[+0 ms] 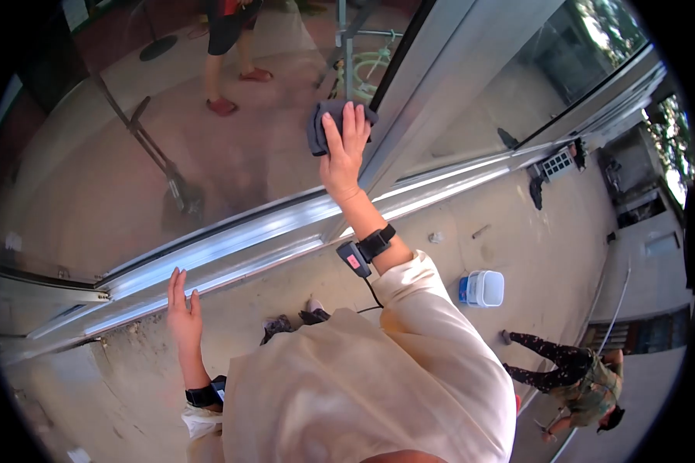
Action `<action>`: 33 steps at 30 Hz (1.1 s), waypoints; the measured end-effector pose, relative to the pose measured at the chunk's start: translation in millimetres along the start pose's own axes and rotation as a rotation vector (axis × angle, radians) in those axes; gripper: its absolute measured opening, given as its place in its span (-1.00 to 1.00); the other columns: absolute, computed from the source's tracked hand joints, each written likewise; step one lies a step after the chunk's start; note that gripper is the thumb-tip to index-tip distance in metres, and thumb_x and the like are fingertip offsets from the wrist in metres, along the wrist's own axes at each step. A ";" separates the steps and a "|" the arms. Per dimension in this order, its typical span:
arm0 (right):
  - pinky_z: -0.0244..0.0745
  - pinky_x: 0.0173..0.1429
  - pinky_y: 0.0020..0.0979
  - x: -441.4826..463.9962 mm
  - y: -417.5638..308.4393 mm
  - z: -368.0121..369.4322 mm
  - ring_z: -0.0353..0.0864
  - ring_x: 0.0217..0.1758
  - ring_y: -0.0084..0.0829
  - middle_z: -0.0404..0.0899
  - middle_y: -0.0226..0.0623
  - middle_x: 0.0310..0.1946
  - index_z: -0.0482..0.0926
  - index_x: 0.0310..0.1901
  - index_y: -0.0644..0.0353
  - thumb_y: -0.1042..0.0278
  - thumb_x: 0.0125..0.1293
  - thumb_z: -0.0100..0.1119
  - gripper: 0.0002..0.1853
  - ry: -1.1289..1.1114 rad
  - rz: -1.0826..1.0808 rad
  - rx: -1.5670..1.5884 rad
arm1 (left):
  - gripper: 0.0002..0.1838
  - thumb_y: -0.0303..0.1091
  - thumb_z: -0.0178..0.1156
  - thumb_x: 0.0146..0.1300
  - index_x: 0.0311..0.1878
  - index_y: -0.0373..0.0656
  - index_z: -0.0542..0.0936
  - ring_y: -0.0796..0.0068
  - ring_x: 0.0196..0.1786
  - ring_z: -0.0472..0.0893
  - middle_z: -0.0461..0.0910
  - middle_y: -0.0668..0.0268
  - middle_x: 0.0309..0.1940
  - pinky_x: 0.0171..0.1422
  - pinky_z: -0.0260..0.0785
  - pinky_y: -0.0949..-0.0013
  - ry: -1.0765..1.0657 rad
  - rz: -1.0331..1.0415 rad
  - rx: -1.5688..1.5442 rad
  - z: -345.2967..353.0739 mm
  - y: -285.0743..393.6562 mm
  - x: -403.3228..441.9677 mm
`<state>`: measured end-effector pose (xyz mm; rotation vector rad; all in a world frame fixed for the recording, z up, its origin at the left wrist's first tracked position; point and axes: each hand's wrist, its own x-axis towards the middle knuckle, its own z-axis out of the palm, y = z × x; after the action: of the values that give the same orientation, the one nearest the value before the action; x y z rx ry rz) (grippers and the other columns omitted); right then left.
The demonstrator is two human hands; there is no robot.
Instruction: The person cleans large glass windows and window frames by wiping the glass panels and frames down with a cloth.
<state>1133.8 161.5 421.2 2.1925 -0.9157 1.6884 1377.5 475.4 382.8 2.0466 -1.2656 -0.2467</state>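
Observation:
My right hand (344, 154) presses a folded dark grey cloth (316, 127) flat against a large glass pane (262, 154), close to its metal frame. The fingers lie over the cloth, and part of it shows on both sides of them. Lower and to the left, my left hand (184, 312) is open with fingers stretched, in front of the shiny metal bottom rail (232, 239). Nothing is in it. Both wrists carry black straps with small devices.
A white and blue bucket (483, 288) stands on the concrete floor to the right. Beyond it, another person (571, 374) bends over with a long pole. Through or in the glass, a person's legs with red shoes (222, 106) and a long-handled tool (174, 181) show.

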 end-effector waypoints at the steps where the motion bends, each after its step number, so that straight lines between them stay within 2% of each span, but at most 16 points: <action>1: -0.14 0.41 0.17 29.6 -0.8 -5.5 0.05 0.45 0.10 0.17 0.00 0.36 0.47 0.18 0.08 0.69 -0.06 0.05 -0.35 0.023 -0.060 -0.020 | -0.52 -0.47 0.09 0.25 0.26 -0.03 0.40 0.16 0.26 0.41 0.34 0.29 0.31 0.22 0.35 0.24 -0.012 0.026 -0.002 5.6 13.6 3.8; 4: -0.12 0.41 0.14 121.1 -13.7 -29.0 0.03 0.47 0.06 0.20 -0.04 0.35 0.47 0.18 0.08 0.65 -0.03 0.07 -0.38 0.123 -0.151 0.008 | -0.52 -0.45 0.11 0.23 0.25 -0.02 0.40 0.16 0.23 0.45 0.34 0.32 0.31 0.18 0.39 0.23 0.002 0.152 -0.008 22.9 43.4 11.0; 6: -0.12 0.40 0.15 162.0 -16.0 -40.0 0.03 0.47 0.04 0.19 -0.10 0.36 0.46 0.20 0.01 0.62 0.01 0.07 -0.39 0.156 -0.213 0.014 | -0.52 -0.44 0.13 0.22 0.24 -0.02 0.41 0.18 0.20 0.48 0.34 0.33 0.30 0.10 0.45 0.25 -0.045 0.092 -0.071 24.2 69.9 13.2; 7: -0.13 0.45 -0.03 177.0 -24.7 -40.7 0.03 0.47 -0.01 0.16 -0.06 0.37 0.36 0.26 0.12 0.52 0.17 -0.03 -0.45 0.244 -0.174 0.316 | -0.52 -0.43 0.13 0.21 0.24 -0.01 0.42 0.19 0.19 0.48 0.35 0.34 0.30 0.05 0.48 0.26 -0.025 0.137 -0.055 27.0 73.8 14.5; 9: -0.13 0.45 -0.02 162.9 -28.1 -37.4 0.03 0.47 -0.01 0.16 -0.08 0.38 0.34 0.28 0.09 0.51 0.18 -0.03 -0.45 0.256 -0.171 0.316 | -0.53 -0.42 0.14 0.21 0.23 0.00 0.43 0.22 0.18 0.49 0.36 0.36 0.29 0.00 0.51 0.29 0.009 0.210 -0.001 34.8 66.3 16.9; 10: -0.12 0.40 0.15 141.4 -21.5 -34.4 0.03 0.47 0.03 0.17 -0.14 0.38 0.44 0.22 -0.04 0.61 0.04 0.07 -0.37 0.170 -0.229 0.017 | -0.53 -0.41 0.14 0.21 0.23 0.01 0.43 0.23 0.18 0.49 0.36 0.36 0.29 -0.02 0.51 0.29 0.027 0.247 0.032 37.1 60.6 18.0; 12: -0.13 0.42 0.13 79.1 -13.7 -19.4 0.00 0.47 0.08 0.12 -0.05 0.39 0.38 0.27 0.02 0.58 0.09 0.11 -0.37 0.042 -0.129 -0.071 | -0.53 -0.41 0.14 0.22 0.23 0.01 0.43 0.23 0.19 0.49 0.36 0.36 0.29 -0.02 0.51 0.31 -0.010 0.195 0.011 35.4 54.5 19.1; 14: -0.13 0.40 0.23 3.4 -4.2 0.0 -0.02 0.46 0.14 0.08 -0.04 0.40 0.38 0.26 -0.02 0.64 -0.04 0.07 -0.29 -0.033 -0.032 -0.051 | -0.54 -0.41 0.13 0.23 0.23 0.01 0.43 0.23 0.19 0.49 0.36 0.36 0.30 -0.03 0.51 0.33 -0.053 0.153 -0.023 33.9 42.0 21.6; 16: -0.12 0.42 0.13 -37.3 -4.2 4.2 -0.05 0.46 0.18 0.03 0.03 0.41 0.37 0.28 0.04 0.69 0.01 0.03 -0.31 -0.125 0.015 -0.035 | -0.54 -0.40 0.13 0.24 0.24 0.01 0.43 0.23 0.21 0.48 0.36 0.36 0.29 0.01 0.49 0.30 -0.113 0.202 -0.001 26.5 22.5 20.7; 19: -0.13 0.49 -0.11 9.7 -13.9 -7.8 -0.09 0.49 0.14 -0.03 0.07 0.43 0.28 0.31 0.20 0.63 0.13 0.01 -0.37 -0.020 0.051 -0.029 | -0.54 -0.39 0.13 0.24 0.24 0.00 0.43 0.21 0.22 0.46 0.35 0.34 0.30 0.16 0.40 0.25 -0.201 0.204 0.035 3.9 -21.2 14.6; 22: -0.15 0.51 -0.22 82.9 -41.8 -12.0 0.00 0.50 -0.07 0.11 -0.04 0.40 0.25 0.34 0.18 0.53 0.24 -0.10 -0.43 0.143 0.073 -0.097 | -0.55 -0.39 0.13 0.25 0.23 -0.04 0.42 0.19 0.25 0.43 0.36 0.30 0.28 0.25 0.33 0.25 -0.261 0.202 0.068 -17.1 -71.9 0.9; 24: -0.18 0.52 -0.23 60.2 -45.0 11.0 -0.02 0.50 -0.06 0.07 -0.05 0.42 0.22 0.36 0.18 0.55 0.23 -0.10 -0.41 0.220 0.154 -0.078 | -0.54 -0.40 0.13 0.25 0.24 -0.09 0.41 0.15 0.24 0.43 0.37 0.23 0.27 0.25 0.33 0.24 -0.292 0.121 0.062 -29.3 -105.7 -15.4; 25: -0.10 0.49 -0.14 30.1 -48.3 27.2 0.04 0.47 -0.06 0.13 -0.03 0.38 0.26 0.33 0.19 0.48 0.25 -0.06 -0.44 0.283 0.283 -0.056 | -0.54 -0.41 0.12 0.25 0.25 -0.09 0.40 0.15 0.22 0.45 0.39 0.20 0.25 0.21 0.36 0.24 -0.311 0.077 0.060 -34.4 -124.5 -25.7; 27: -0.14 0.50 -0.24 -3.9 -53.1 40.4 -0.11 0.53 -0.03 -0.10 0.02 0.47 0.07 0.41 0.21 0.57 0.22 -0.03 -0.32 0.245 0.351 -0.037 | -0.51 -0.45 0.12 0.25 0.27 -0.10 0.37 0.18 0.17 0.49 0.42 0.16 0.21 0.10 0.41 0.26 -0.334 -0.031 -0.001 -47.3 -149.1 -36.6; 31: -0.18 0.52 -0.24 -115.5 -100.4 106.8 -0.21 0.54 -0.01 -0.23 0.03 0.49 -0.12 0.46 0.18 0.48 0.32 -0.07 -0.29 0.296 1.179 0.203 | -0.46 -0.55 0.07 0.27 0.33 -0.07 0.32 0.36 0.12 0.52 0.40 0.23 0.25 -0.07 0.43 0.37 -0.383 -0.197 -0.088 -76.9 -174.5 -44.9; 33: -0.18 0.52 -0.30 -146.4 -122.4 140.9 -0.20 0.54 -0.05 -0.21 0.01 0.49 -0.13 0.46 0.15 0.39 0.37 -0.08 -0.31 0.396 1.400 0.343 | -0.46 -0.55 0.08 0.25 0.32 -0.09 0.33 0.32 0.11 0.53 0.43 0.18 0.20 -0.07 0.45 0.36 -0.403 -0.145 -0.058 -87.2 -176.6 -32.6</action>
<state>1297.2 231.6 264.3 1.0784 -2.4334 2.7730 1529.4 591.3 324.9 2.1063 -1.3217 -0.7872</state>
